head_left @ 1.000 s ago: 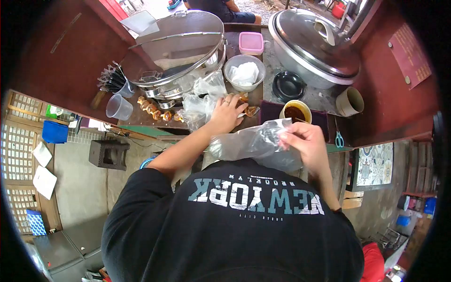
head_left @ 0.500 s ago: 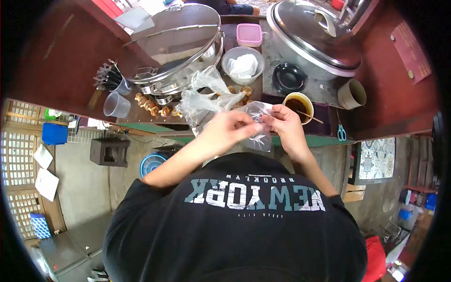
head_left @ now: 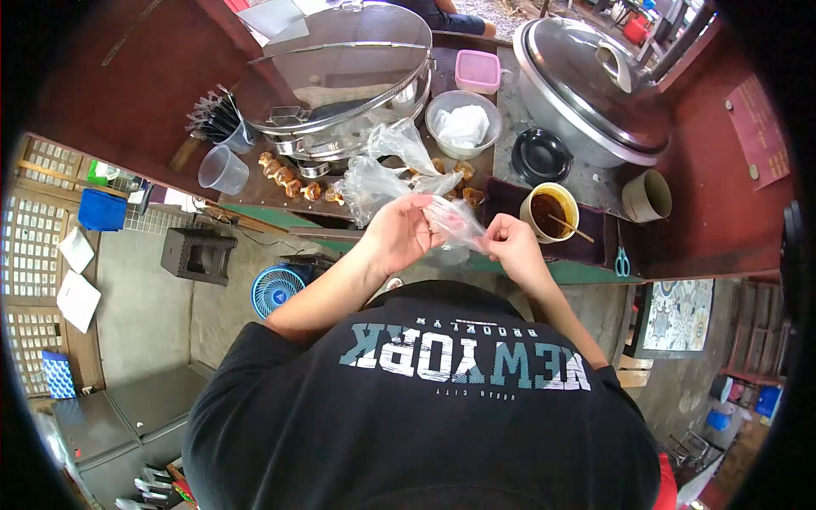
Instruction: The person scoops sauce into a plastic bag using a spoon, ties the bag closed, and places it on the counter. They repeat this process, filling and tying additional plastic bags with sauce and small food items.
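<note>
My right hand (head_left: 515, 245) pinches the edge of a clear plastic bag (head_left: 457, 223), stretched between both hands in front of the counter. My left hand (head_left: 401, 229) has its palm turned inward and fingers apart, with the fingertips at or inside the bag; the film partly covers them. Beyond my left hand lies a crumpled bunch of clear plastic bags (head_left: 371, 185). A cup of dark brown sauce (head_left: 550, 211) with a wooden stick in it stands just beyond my right hand. Browned food pieces (head_left: 280, 175) lie in a row on the counter, with more behind the bags.
A large steamer (head_left: 340, 81) and a big lidded pot (head_left: 586, 93) stand at the back. Between them are a bowl with white plastic (head_left: 461, 126), a pink-lidded box (head_left: 478, 70) and black bowls (head_left: 541, 155). Scissors (head_left: 622, 262) hang at the right edge; cups (head_left: 224, 170) stand left.
My left hand has opened from a pinch, its palm turning inward and its fingers spreading at the bag. My right hand still pinches the bag, slightly lower. The view has shifted a little.
</note>
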Tool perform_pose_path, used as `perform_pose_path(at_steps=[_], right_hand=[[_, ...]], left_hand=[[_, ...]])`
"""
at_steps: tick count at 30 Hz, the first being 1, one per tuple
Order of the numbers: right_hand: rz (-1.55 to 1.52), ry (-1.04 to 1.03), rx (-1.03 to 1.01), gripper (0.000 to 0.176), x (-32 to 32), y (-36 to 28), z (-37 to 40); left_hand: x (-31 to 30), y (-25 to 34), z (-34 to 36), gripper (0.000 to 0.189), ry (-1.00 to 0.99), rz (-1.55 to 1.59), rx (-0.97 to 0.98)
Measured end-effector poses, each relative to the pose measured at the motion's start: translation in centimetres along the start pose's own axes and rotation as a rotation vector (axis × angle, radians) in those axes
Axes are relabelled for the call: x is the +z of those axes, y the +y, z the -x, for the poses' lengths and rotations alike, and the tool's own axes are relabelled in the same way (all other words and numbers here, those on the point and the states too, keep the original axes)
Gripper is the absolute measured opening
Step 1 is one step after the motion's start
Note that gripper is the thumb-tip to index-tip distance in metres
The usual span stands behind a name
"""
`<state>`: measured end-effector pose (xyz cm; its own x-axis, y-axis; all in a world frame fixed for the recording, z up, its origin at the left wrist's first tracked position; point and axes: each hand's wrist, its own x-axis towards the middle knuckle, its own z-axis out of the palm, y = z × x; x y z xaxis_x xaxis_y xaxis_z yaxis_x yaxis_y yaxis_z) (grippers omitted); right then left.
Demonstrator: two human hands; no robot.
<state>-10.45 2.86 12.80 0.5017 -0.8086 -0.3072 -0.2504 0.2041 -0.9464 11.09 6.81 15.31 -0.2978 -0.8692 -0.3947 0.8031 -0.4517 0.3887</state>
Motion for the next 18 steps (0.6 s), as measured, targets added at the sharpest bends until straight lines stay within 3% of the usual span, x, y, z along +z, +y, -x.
perform_pose_path(at_steps=[1, 3, 4, 5, 7, 8, 11, 13, 15, 18], right_hand=[[0.134, 0.031, -0.021, 0.016, 0.1, 0.3, -0.1], [0.402, 0.092, -0.067, 0.018, 0.4, 1.2, -0.4], [0.356, 0.145, -0.192, 0.023, 1.3, -0.9, 0.5], [0.411, 0.166, -0.312, 0.023, 1.9, -1.2, 0.4], [0.52, 0.208, -0.553, 0.024, 2.4, -1.6, 0.4], [0.564, 0.129, -0.464, 0.019, 2.2, -1.8, 0.4], [0.149, 0.024, -0.184, 0.013, 1.1, -0.5, -0.4], [-0.708, -0.049, -0.038, 0.008, 1.4, -2.3, 0.1], [-0.998, -0.263, -0.018, 0.008, 0.2, -2.1, -0.2], [-0.323, -0.083, -0.145, 0.012, 0.5, -2.0, -0.1]], left_hand=[[-0.4, 0.4, -0.1, 0.017, 0.011, 0.061, -0.07], [-4.0, -1.0, -1.8, 0.017, -0.236, 0.081, 0.0], [-3.3, -1.1, -1.9, 0.017, -0.36, 0.09, 0.033], [-2.3, -2.1, -1.6, 0.022, -0.008, -0.442, 0.142], [-1.1, -3.3, -1.4, 0.026, -0.085, -0.983, 0.333], [-0.6, -3.4, -1.2, 0.028, -0.071, -1.234, 0.357], [0.7, -2.9, -1.0, 0.031, 0.288, -1.738, 0.477], [-0.3, -2.3, -1.4, 0.038, 0.393, -1.783, 0.661], [-1.0, -1.7, -1.6, 0.04, 0.452, -1.738, 0.781], [-0.9, -0.9, -1.3, 0.042, 0.49, -1.625, 0.746]])
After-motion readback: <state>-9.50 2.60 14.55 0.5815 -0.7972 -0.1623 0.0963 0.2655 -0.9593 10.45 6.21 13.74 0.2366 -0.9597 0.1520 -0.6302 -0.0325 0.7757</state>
